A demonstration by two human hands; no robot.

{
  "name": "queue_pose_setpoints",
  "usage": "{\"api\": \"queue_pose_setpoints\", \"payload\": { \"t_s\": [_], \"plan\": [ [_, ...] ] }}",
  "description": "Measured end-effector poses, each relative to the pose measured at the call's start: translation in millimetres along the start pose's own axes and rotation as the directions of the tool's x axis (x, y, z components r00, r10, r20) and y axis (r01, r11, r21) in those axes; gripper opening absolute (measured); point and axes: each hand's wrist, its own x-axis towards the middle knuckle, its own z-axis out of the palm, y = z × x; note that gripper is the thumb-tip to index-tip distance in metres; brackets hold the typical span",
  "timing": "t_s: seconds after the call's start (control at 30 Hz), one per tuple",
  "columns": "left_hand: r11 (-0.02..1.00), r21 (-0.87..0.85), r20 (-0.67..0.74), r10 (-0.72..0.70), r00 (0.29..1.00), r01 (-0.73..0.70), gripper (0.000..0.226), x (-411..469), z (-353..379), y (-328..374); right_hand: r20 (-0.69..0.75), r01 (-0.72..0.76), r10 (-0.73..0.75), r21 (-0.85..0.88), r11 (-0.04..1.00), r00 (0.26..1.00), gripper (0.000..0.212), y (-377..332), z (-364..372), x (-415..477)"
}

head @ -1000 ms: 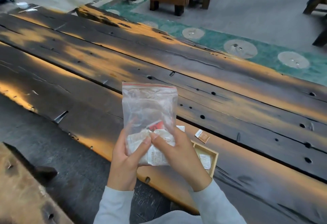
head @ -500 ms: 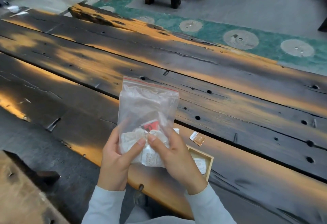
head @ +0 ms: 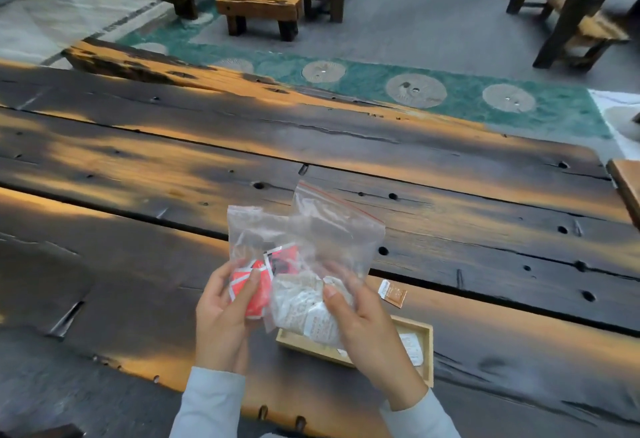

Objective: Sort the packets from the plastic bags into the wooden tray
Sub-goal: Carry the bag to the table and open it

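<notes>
Pulled apart now — your left grip (head: 221,313) pinches the red-packet bag (head: 254,229), your right grip (head: 363,320) clasps the white-packet bag (head: 339,226) over the wooden tray (head: 428,351).

Items I cannot make out from here:

1. Wooden tray (head: 428,354): only the near-left rim and the right end show. The rest is behind the right hand (head: 367,330) and the right-hand bag (head: 339,229).
2. Pale packet (head: 412,347) in the tray: half covered by the wrist, and I cannot read the print.
3. White packets (head: 301,306): lettering blurred through the plastic, and I cannot count them.
4. Red packets (head: 256,288) in the left-hand bag (head: 252,229), partly under the left hand (head: 221,320): number unclear to me.
5. Brown sachet (head: 393,293): markings too small.
6. Wooden board (head: 628,188): cut by the right edge.
7. Sleeves (head: 207,406): cut by the near edge.
</notes>
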Motion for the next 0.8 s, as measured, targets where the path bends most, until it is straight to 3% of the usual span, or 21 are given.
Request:
{"api": "queue_pose_setpoints", "payload": {
  "t_s": [0.27, 0.4, 0.5, 0.57, 0.63, 0.7, 0.8],
  "plan": [
    [0.977, 0.007, -0.174, -0.207, 0.963, 0.212, 0.040, 97.6, -69.8, -51.0, -0.206, -0.142, 0.123, -0.079, 0.987, 0.971, 0.028, 11.3, 25.6, 20.1],
    [0.953, -0.039, -0.140, -0.303, 0.943, 0.301, 0.044, 137.9, -92.1, -60.4, -0.264, -0.156, 0.135, -0.060, 0.986, 0.955, 0.028, 10.8, 36.0, 29.1],
    [0.857, 0.137, -0.175, -0.472, 0.864, 0.497, 0.063, 153.6, -102.8, -74.4, -0.273, -0.170, 0.139, -0.095, 0.981, 0.952, 0.029, 13.4, 47.5, 37.7],
    [0.796, 0.285, -0.244, -0.479, 0.843, 0.535, 0.067, 153.3, -106.3, -80.2, -0.263, -0.177, 0.144, -0.105, 0.979, 0.954, 0.030, 14.8, 56.1, 42.8],
    [0.799, 0.313, -0.268, -0.444, 0.855, 0.513, 0.062, 151.4, -106.9, -86.5, -0.270, -0.185, 0.145, -0.127, 0.975, 0.952, 0.030, 16.3, 63.8, 46.0],
    [0.826, 0.275, -0.207, -0.449, 0.869, 0.493, 0.044, 149.3, -100.4, -87.4, -0.277, -0.196, 0.153, -0.137, 0.971, 0.949, 0.031, 17.9, 71.7, 50.0],
    [0.870, 0.235, 0.028, -0.452, 0.892, 0.434, 0.022, 141.5, -75.3, -73.6, -0.270, -0.206, 0.161, -0.147, 0.968, 0.949, 0.031, 17.7, 82.5, 56.8]
  ]
}}
